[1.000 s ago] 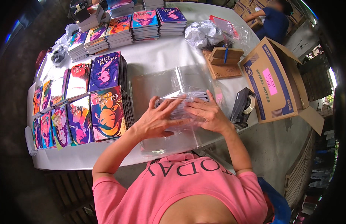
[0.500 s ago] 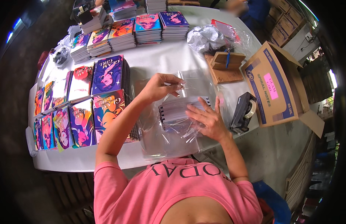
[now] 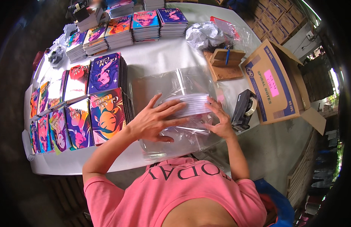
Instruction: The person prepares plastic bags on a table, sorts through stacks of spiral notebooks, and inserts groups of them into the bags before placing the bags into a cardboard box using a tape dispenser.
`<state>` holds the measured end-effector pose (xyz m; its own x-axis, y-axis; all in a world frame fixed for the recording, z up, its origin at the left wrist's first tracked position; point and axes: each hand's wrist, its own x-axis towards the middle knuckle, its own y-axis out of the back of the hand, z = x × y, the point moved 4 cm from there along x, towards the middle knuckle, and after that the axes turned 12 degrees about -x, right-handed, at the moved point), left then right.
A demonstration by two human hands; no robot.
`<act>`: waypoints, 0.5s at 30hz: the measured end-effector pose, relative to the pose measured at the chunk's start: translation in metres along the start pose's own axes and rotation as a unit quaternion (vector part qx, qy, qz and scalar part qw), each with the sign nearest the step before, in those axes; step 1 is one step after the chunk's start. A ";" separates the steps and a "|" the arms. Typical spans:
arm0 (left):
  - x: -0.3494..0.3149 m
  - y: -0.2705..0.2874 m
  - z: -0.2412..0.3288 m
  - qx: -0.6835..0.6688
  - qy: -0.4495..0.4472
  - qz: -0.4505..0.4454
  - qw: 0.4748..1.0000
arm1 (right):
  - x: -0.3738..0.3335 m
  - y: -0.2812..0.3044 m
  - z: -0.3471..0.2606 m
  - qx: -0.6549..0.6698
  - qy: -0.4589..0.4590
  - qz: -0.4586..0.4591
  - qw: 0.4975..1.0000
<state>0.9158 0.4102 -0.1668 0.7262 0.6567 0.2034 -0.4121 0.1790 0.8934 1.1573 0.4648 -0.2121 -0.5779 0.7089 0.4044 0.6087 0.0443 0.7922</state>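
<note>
A small stack of notebooks lies in front of me, its white page edges showing. Beneath and around it spreads a clear plastic sheet, creased and shiny. My left hand rests with spread fingers over the left part of the stack, thumb stretched out over the plastic. At the right end, my right hand holds the stack's corner, fingers on the far side and thumb nearer me. The stack's left end is hidden under my left hand.
Rows of spiral notebooks with colourful covers stand at left, with more stacks at the back. Right of the plastic are a black tape dispenser, a wooden stand, crumpled plastic and an open cardboard box.
My left hand has come down from the raised plastic onto the stack's left part. The right hand has shifted to the stack's right end. The plastic's far part now lies flatter.
</note>
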 end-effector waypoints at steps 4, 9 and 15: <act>0.025 -0.006 -0.002 0.012 0.020 -0.042 0.999 | 0.020 0.007 -0.016 -0.055 0.032 -0.037 0.997; 0.029 -0.002 0.004 -0.006 0.064 -0.033 0.997 | 0.035 0.005 -0.036 -0.122 0.094 -0.099 0.983; 0.024 0.030 -0.026 -0.212 -0.029 0.029 0.976 | 0.036 -0.004 -0.042 -0.125 0.099 -0.139 0.977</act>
<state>0.9066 0.4498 -0.1459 0.7202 0.6342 0.2813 -0.6347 0.4384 0.6364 1.1112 0.4610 -0.1813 -0.8109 0.5425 0.2193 0.2765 0.0249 0.9607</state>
